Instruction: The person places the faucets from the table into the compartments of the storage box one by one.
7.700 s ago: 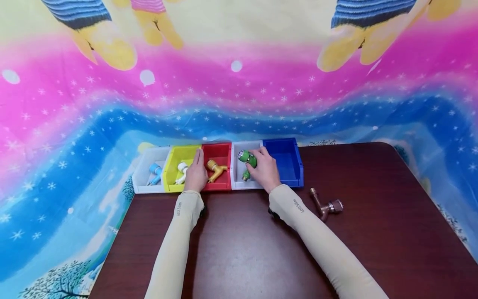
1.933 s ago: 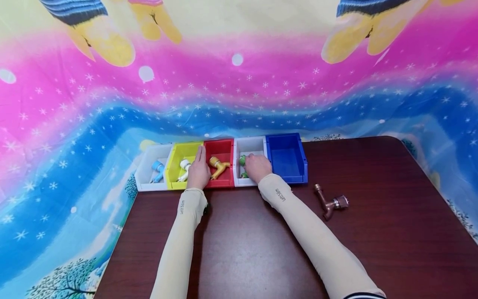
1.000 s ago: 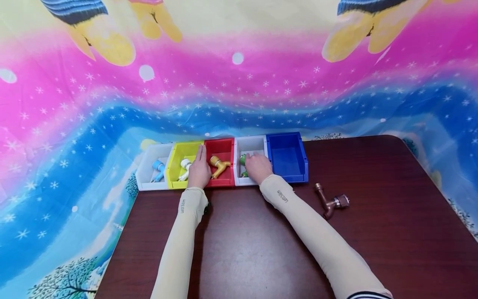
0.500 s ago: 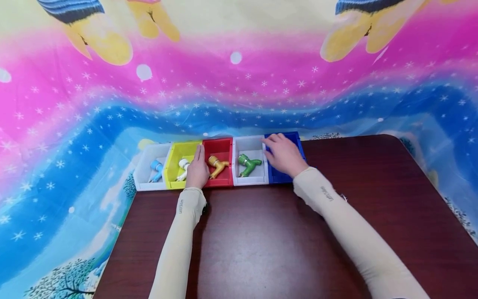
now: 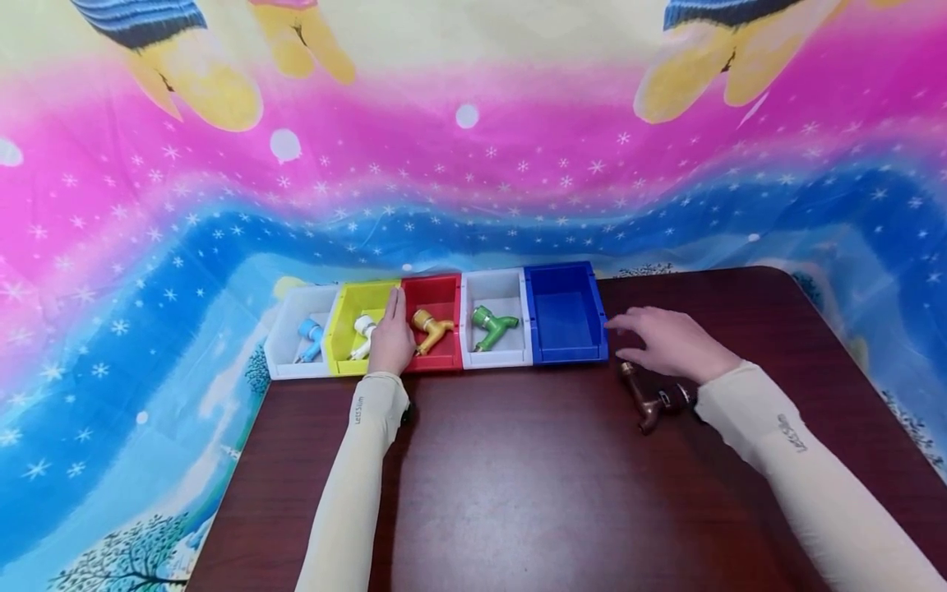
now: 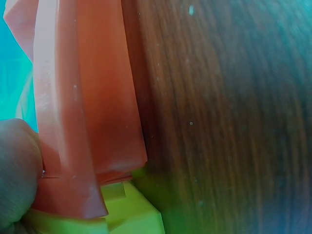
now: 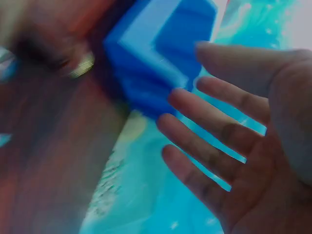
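My left hand [image 5: 392, 341] rests on the shared wall of the yellow bin [image 5: 343, 333] and the red bin [image 5: 444, 362], its fingers straight. In the left wrist view part of this hand [image 6: 17, 170] lies against the red bin's edge [image 6: 68, 146]. My right hand [image 5: 673, 339] is above the table, fingers spread and holding nothing, just over a brown faucet [image 5: 648, 409]. In the right wrist view its spread fingers [image 7: 204, 117] overlap the blue bin [image 7: 141, 48]. A green faucet [image 5: 494, 326] lies in the white bin [image 5: 494, 284] right of the red one.
The blue bin [image 5: 565, 304] ends the row on the right. A gold-yellow faucet [image 5: 431, 330] lies in the red bin, a white faucet [image 5: 362, 333] in the yellow, a light-blue faucet [image 5: 311, 337] in the leftmost white bin [image 5: 281, 353]. A printed cloth [image 5: 473, 189] hangs behind the table [image 5: 473, 477].
My right hand has lowered the green faucet into the white bin, let it go, and moved right across the blue bin to the brown faucet. The left hand has stayed in place.
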A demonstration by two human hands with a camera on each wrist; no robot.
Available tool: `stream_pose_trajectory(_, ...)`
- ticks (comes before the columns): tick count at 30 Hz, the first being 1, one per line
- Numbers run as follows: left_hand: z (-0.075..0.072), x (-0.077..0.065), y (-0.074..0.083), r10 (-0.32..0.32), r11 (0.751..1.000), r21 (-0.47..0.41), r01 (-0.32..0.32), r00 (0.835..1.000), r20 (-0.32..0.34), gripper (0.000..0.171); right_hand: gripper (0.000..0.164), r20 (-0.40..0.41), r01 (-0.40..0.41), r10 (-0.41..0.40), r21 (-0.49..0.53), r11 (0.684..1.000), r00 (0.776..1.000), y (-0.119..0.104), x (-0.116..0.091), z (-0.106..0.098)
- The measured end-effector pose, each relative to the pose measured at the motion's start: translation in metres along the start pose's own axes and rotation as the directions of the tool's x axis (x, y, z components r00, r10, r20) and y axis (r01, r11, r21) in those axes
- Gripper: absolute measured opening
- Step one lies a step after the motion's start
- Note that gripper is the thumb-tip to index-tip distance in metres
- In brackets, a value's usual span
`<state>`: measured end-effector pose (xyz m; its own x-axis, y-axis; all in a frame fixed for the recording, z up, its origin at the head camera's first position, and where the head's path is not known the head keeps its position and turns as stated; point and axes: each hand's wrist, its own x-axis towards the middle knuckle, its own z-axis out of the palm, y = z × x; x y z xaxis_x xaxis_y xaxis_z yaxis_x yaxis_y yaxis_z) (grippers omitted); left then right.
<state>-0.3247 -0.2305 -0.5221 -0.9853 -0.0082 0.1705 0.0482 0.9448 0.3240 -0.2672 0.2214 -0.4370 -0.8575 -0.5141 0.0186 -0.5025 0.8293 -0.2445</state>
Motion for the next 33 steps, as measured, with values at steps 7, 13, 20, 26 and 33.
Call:
stream_pose_trajectory(7, -0.001, -0.002, 0.0, 0.003, 1.0, 0.003, -0.003, 1.0, 0.003, 0.074, 0.055, 0.121, -0.027, 0.016, 0.084, 0.996, 0.993, 0.024, -0.034, 0.018)
stream_pose_trajectory(13, -0.002, -0.001, 0.001, 0.004, 1.0, -0.003, -0.004, 1.0, -0.001, 0.074, 0.075, 0.197, -0.039, 0.011, 0.142, 0.989, 0.98, 0.033, -0.051, 0.029)
stream_pose_trajectory(20, -0.002, -0.001, 0.0, 0.007, 1.0, 0.012, -0.007, 1.0, -0.001, 0.073, 0.091, 0.189, -0.011, -0.016, 0.143, 0.99, 0.982, 0.037, -0.051, 0.046)
stream_pose_trajectory(26, -0.002, 0.0, -0.002, 0.002, 1.0, 0.001, -0.002, 1.0, 0.006, 0.074, 0.088, 0.208, -0.01, -0.026, 0.172, 0.985, 0.978, 0.039, -0.046, 0.052)
stream_pose_trajectory(33, 0.0, 0.001, 0.0, 0.007, 1.0, -0.005, -0.007, 1.0, 0.005, 0.074, 0.083, 0.216, -0.015, -0.035, 0.225, 0.974, 0.976, 0.042, -0.047, 0.049)
